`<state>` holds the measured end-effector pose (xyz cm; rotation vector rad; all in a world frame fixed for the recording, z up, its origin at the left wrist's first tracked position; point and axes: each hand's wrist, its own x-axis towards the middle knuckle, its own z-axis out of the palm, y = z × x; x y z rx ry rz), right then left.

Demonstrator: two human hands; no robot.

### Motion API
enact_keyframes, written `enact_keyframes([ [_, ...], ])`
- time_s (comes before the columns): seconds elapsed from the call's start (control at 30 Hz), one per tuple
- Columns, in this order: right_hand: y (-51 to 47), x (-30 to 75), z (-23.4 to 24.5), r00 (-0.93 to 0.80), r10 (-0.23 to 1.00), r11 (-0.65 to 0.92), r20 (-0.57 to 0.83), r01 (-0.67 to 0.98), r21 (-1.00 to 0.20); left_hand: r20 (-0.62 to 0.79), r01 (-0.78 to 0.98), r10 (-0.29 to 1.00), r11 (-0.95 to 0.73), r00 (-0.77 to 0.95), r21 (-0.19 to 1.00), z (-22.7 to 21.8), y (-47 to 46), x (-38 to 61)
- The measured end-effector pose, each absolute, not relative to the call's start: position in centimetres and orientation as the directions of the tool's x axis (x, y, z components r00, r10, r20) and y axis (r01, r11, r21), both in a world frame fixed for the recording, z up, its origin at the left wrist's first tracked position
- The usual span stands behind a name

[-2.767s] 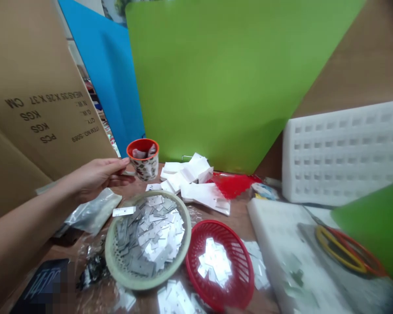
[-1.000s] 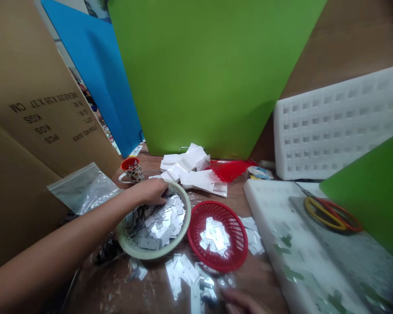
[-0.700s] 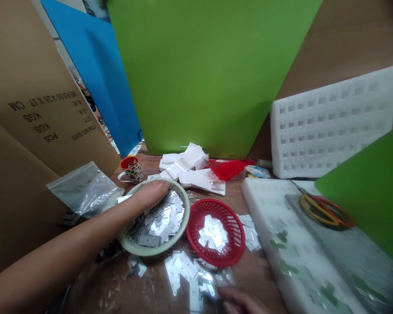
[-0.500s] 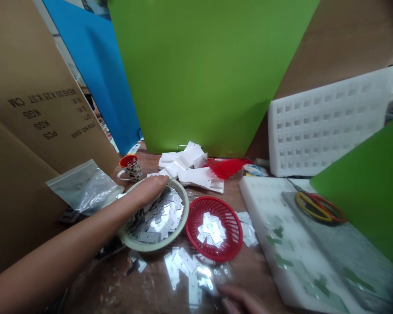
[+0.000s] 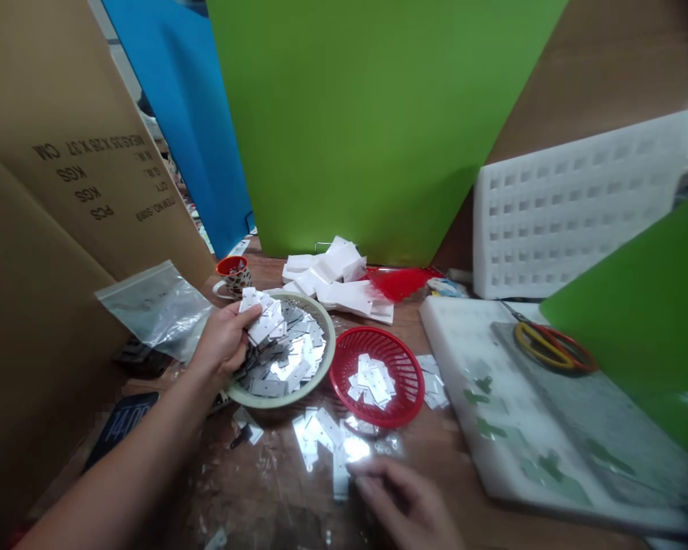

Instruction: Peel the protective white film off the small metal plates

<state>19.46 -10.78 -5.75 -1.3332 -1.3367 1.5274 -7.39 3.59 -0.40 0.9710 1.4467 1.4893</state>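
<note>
My left hand (image 5: 228,336) is closed on a bunch of small flat metal plates (image 5: 262,315). They are pale, rectangular and have small holes. It holds them over the left side of a pale green round basket (image 5: 246,399), which is heaped with similar plates. My right hand (image 5: 404,500) is low in the middle, somewhat blurred, its fingers stretched toward loose plates (image 5: 324,439) on the table. Its fingertips are at the edge of one plate; whether they touch it I cannot tell. A red plastic basket (image 5: 408,359) with a small pile of plates stands to the right of the green one.
A patterned mug (image 5: 238,279) and a clear plastic bag (image 5: 157,305) stand left, beside a cardboard box (image 5: 51,252). White strips (image 5: 332,267) lie behind the baskets. At right is a foam block (image 5: 452,359) with yellow-and-orange-handled scissors (image 5: 544,347). A green panel (image 5: 378,122) rises behind.
My left hand has come up from inside the green basket and moved left, now holding a bunch of plates. My right hand has come farther into view, toward the loose plates.
</note>
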Motion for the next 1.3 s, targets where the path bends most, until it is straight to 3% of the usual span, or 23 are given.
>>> enact_keyframes([
  [0.17,-7.3,15.2,-3.8,-0.296,0.929,-0.24,-0.221,-0.031,-0.97,-0.211,-0.364,0.867,0.037,-0.451,0.931,-1.6,2.3,-6.2],
  [0.3,-4.6,11.9,-3.2,-0.317,0.945,-0.096,-0.076,-0.048,-0.994,-0.281,-0.492,0.812,-0.008,-0.511,0.871,-1.6,2.1,-5.6],
  [0.4,-3.4,10.7,-2.9,-0.271,0.961,-0.071,-0.045,-0.087,-0.994,-0.307,-0.554,0.825,-0.009,-0.475,0.832,-1.3,0.7,-4.7],
  [0.63,-4.7,11.6,-3.2,-0.252,0.956,-0.212,-0.149,-0.248,-0.945,-0.376,-0.68,0.868,0.062,-0.325,0.731,-1.5,-5.5,-0.1],
  [0.87,-9.2,15.0,-4.8,-0.232,0.927,-0.358,-0.295,-0.31,-0.881,-0.49,-0.737,0.868,0.28,-0.079,0.615,-2.6,-9.5,3.2],
  [1.07,-11.5,18.1,-5.9,-0.18,0.923,-0.374,-0.34,-0.214,-0.902,-0.568,-0.732,0.82,0.426,0.066,0.531,-3.8,-11.0,3.3],
  [1.3,-11.5,19.1,-6.9,-0.111,0.955,-0.274,-0.273,0.006,-0.962,-0.621,-0.656,0.773,0.538,0.133,0.529,-5.5,-12.6,3.0],
])
